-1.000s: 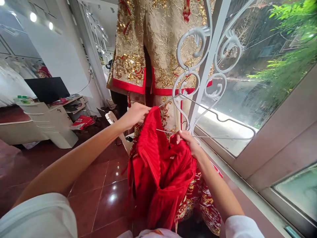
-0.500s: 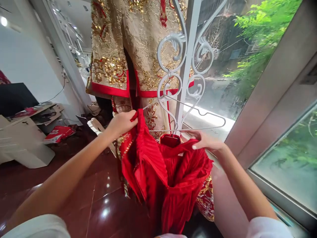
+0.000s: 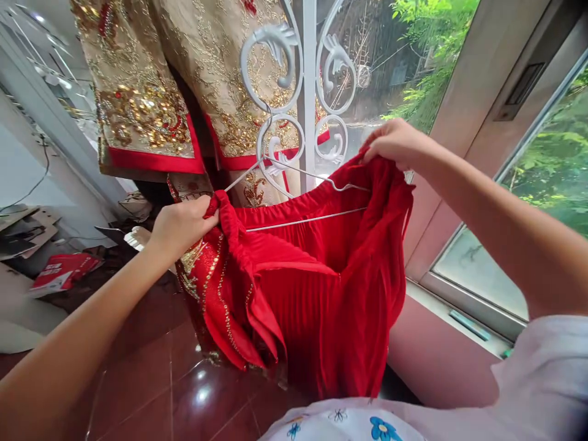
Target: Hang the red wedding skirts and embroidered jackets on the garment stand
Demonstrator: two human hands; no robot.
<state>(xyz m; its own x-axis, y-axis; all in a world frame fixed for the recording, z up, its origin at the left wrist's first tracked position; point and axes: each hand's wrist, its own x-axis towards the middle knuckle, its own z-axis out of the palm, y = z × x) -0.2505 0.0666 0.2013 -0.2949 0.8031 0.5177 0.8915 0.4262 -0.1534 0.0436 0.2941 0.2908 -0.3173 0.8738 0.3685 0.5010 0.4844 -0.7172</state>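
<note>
A red pleated skirt (image 3: pixel 294 282) with an elastic waistband is stretched wide between my hands. My left hand (image 3: pixel 186 223) is closed on the left end of the waistband, where one end of a white wire hanger (image 3: pixel 312 218) runs into the cloth. At the right, my right hand (image 3: pixel 390 144) grips the other side of the waistband, raised higher, around the hanger's right end. The hanger's hook hangs on the scrolls of a white metal rack (image 3: pixel 296 122). Red cloth with gold beading (image 3: pixel 214 275) hangs just below my left hand.
A cream garment with gold sequins and red trim (image 3: pixel 147 116) hangs behind the rack. A window and its metal frame (image 3: pixel 459 122) stand at the right. A red package (image 3: pixel 67 269) lies at the left, over a glossy tiled floor (image 3: pixel 138 367).
My right hand has moved up and to the right with the waistband, over the hanger's right end. The skirt is now spread open along the hanger. The view has turned rightward.
</note>
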